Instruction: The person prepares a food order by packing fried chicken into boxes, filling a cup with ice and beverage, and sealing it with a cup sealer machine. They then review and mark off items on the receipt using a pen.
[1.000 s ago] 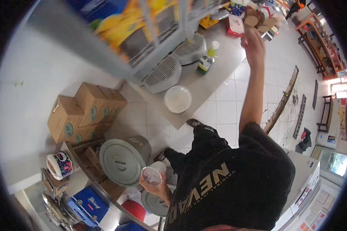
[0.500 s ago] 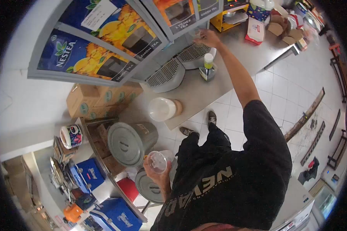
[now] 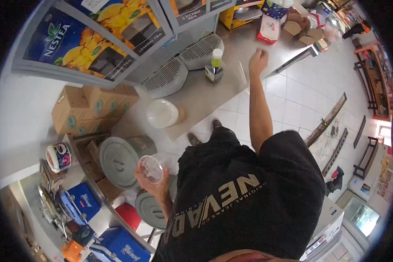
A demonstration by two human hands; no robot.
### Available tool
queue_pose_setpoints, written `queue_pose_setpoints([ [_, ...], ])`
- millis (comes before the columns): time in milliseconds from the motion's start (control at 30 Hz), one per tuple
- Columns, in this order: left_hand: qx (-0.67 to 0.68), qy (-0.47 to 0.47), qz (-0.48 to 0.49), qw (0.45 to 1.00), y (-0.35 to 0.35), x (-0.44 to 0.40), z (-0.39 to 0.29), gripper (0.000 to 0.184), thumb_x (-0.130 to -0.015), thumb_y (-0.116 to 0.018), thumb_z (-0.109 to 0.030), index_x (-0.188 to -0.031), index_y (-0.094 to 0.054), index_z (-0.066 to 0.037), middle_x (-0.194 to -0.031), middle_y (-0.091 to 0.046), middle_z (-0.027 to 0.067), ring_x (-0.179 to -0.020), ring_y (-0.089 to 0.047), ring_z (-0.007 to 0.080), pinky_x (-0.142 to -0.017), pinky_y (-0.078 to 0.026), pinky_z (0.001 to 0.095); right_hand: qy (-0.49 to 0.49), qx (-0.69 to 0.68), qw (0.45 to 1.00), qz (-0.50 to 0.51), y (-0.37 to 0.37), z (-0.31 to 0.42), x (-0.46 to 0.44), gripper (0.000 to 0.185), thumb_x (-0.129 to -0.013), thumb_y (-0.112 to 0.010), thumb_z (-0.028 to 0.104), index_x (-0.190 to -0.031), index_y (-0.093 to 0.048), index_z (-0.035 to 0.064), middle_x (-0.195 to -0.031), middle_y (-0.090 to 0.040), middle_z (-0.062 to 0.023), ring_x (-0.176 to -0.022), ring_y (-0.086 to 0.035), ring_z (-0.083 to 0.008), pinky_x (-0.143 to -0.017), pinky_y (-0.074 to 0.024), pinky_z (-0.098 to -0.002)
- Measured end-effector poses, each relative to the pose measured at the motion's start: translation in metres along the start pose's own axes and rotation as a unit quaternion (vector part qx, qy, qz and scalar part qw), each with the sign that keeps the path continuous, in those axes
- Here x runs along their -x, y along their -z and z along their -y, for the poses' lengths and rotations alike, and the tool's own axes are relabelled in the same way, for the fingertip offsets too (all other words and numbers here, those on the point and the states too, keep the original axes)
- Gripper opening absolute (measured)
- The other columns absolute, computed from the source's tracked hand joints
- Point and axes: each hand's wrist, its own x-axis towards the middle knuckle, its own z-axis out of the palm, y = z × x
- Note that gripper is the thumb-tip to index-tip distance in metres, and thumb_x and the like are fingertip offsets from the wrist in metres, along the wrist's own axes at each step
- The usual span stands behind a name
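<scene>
My left hand (image 3: 149, 180) is wrapped around a clear plastic cup (image 3: 153, 169), its round rim facing up toward me. Whatever is inside the cup is too faint to make out. Over the counter's edge, my right hand (image 3: 258, 62) has its fingers curled closed. Faint clear streaks show beside it, and I cannot tell whether it holds something see-through. To its left on the counter stands a dark bottle (image 3: 214, 66) with a yellow-green neck and white cap. A whitish round tub (image 3: 162, 113) sits at the counter's near corner.
Tea dispensers with grey drip trays (image 3: 165, 78) line the counter (image 3: 205, 102). Beyond my right hand are a red-and-white box (image 3: 269, 29) and open cardboard boxes. Grey lidded bins (image 3: 120, 163), brown cartons (image 3: 92, 107) and blue coolers (image 3: 81, 201) lie leftward.
My right hand has drawn away from the dispenser, moving right over the counter's edge. My left hand still holds the cup. The whole view has shifted left and slightly up.
</scene>
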Motion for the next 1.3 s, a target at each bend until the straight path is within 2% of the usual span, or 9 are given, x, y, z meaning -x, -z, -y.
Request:
queue_pose_setpoints([
  [67, -0.027, -0.042, 0.037, 0.998, 0.002, -0.018, 0.004, 0.081, -0.067, -0.091, -0.018, -0.137, -0.055, -0.002, -0.133, -0.059, 0.0134, -0.123, -0.056, 0.0297, -0.108, -0.043, 0.0439, -0.181, 0.196, 0.961, -0.066, 0.024, -0.055, 0.009, 0.078, -0.094, -0.059, 0.065, -0.139, -0.053, 0.002, -0.14, -0.057, -0.0233, -0.123, -0.054, -0.0414, -0.107, -0.0395, -0.0552],
  [167, -0.03, -0.052, 0.057, 0.997, -0.002, -0.036, -0.013, 0.087, -0.068, -0.095, -0.029, -0.137, -0.051, 0.0, -0.127, -0.056, 0.0116, -0.121, -0.057, 0.0276, -0.104, -0.046, 0.0434, -0.498, -0.279, 0.821, -0.028, 0.102, -0.063, 0.074, 0.106, -0.092, -0.04, 0.082, -0.163, -0.022, 0.0058, -0.169, -0.022, -0.0215, -0.155, -0.014, -0.0452, -0.119, -0.013, -0.0714],
  [367, -0.041, -0.067, 0.073, 0.994, -0.057, -0.038, -0.073, 0.092, -0.068, -0.095, -0.035, -0.139, -0.048, 0.0, -0.131, -0.056, 0.0159, -0.122, -0.057, 0.0297, -0.106, -0.046, 0.0447, -0.579, -0.463, 0.657, 0.137, 0.072, -0.128, 0.035, 0.091, -0.099, -0.029, 0.07, -0.162, -0.022, 0.0053, -0.168, -0.025, -0.0218, -0.153, -0.022, -0.0444, -0.122, -0.0157, -0.0637],
  [600, -0.074, -0.042, 0.028, 0.996, -0.136, -0.003, -0.127, 0.087, -0.067, -0.09, -0.041, -0.136, -0.055, -0.002, -0.13, -0.059, 0.0132, -0.125, -0.057, 0.0286, -0.104, -0.046, 0.0461, -0.577, -0.274, 0.743, 0.202, 0.064, -0.033, 0.005, 0.079, -0.103, -0.039, 0.055, -0.156, -0.033, -0.0028, -0.162, -0.035, -0.0206, -0.146, -0.039, -0.0346, -0.121, -0.0267, -0.0535],
  [733, -0.07, 0.025, 0.004, 0.997, -0.179, 0.013, -0.147, 0.087, -0.064, -0.091, -0.043, -0.133, -0.054, -0.004, -0.126, -0.061, 0.0117, -0.118, -0.059, 0.0259, -0.102, -0.046, 0.0415, -0.007, 0.261, 0.942, 0.212, 0.067, -0.015, -0.019, 0.088, -0.088, -0.068, 0.049, -0.151, -0.038, -0.0046, -0.15, -0.045, -0.0347, -0.145, -0.04, -0.0411, -0.113, -0.0392, -0.0518],
  [933, 0.019, 0.022, 0.016, 0.999, -0.208, 0.028, -0.155, 0.088, -0.061, -0.095, -0.018, -0.134, -0.05, -0.001, -0.129, -0.061, 0.015, -0.12, -0.06, 0.0261, -0.107, -0.045, 0.041, 0.052, 0.421, 0.769, 0.478, -0.065, -0.075, -0.075, 0.072, -0.088, -0.069, 0.043, -0.142, -0.048, 0.0001, -0.129, -0.064, -0.021, -0.116, -0.065, -0.0429, -0.097, -0.0528, -0.05],
  [1067, -0.023, 0.009, -0.022, 0.999, -0.202, 0.039, -0.153, 0.086, -0.061, -0.095, -0.016, -0.133, -0.051, -0.002, -0.13, -0.061, 0.0153, -0.121, -0.059, 0.0263, -0.107, -0.045, 0.0405, 0.375, 0.139, 0.789, 0.466, -0.08, -0.016, -0.085, 0.06, -0.089, -0.073, 0.037, -0.139, -0.057, 0.007, -0.132, -0.066, -0.0159, -0.118, -0.066, -0.0373, -0.099, -0.0529, -0.045],
  [1133, 0.002, 0.021, -0.048, 0.999, -0.198, 0.043, -0.147, 0.086, -0.061, -0.095, -0.016, -0.134, -0.051, -0.002, -0.13, -0.061, 0.0154, -0.122, -0.059, 0.0266, -0.107, -0.045, 0.0406, 0.341, -0.07, 0.755, 0.556, -0.103, 0.043, -0.073, 0.064, -0.09, -0.078, 0.038, -0.142, -0.055, 0.0074, -0.128, -0.066, -0.0178, -0.114, -0.067, -0.0359, -0.099, -0.0526, -0.0427],
  [1300, 0.02, 0.003, -0.074, 0.997, -0.183, 0.045, -0.137, 0.087, -0.06, -0.095, -0.02, -0.134, -0.053, -0.003, -0.13, -0.06, 0.0142, -0.122, -0.058, 0.027, -0.106, -0.046, 0.0416, 0.407, 0.059, 0.658, 0.631, -0.184, 0.115, -0.037, 0.059, -0.092, -0.075, 0.049, -0.134, -0.062, 0.0093, -0.131, -0.068, -0.0139, -0.119, -0.066, -0.0335, -0.104, -0.0507, -0.0424],
])
